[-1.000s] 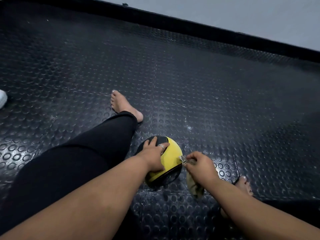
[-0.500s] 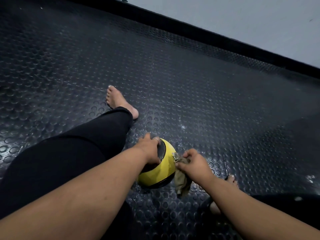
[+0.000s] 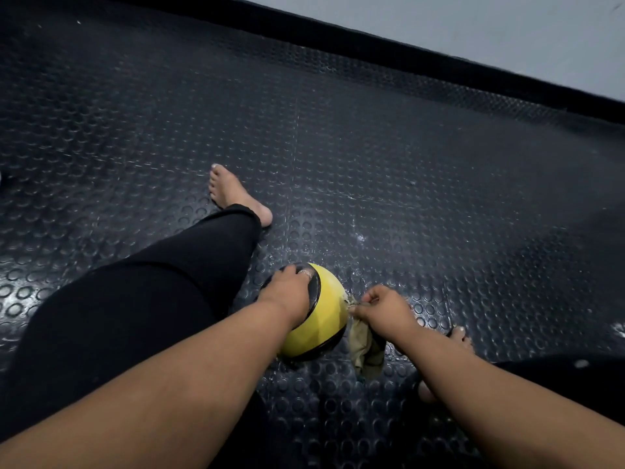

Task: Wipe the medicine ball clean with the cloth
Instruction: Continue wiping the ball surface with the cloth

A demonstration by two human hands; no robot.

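Fingers (image 3: 363, 308) pinching cloth (image 3: 363, 346) against ball (image 3: 324, 319)

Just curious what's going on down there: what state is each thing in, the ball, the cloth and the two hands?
Ball: on the studded floor, steadied, yellow side facing the cloth.
Cloth: bunched, held against the ball's right side, loose end hanging to the floor.
Left hand: rests on top of the ball, fingers spread over it.
Right hand: grips the cloth.
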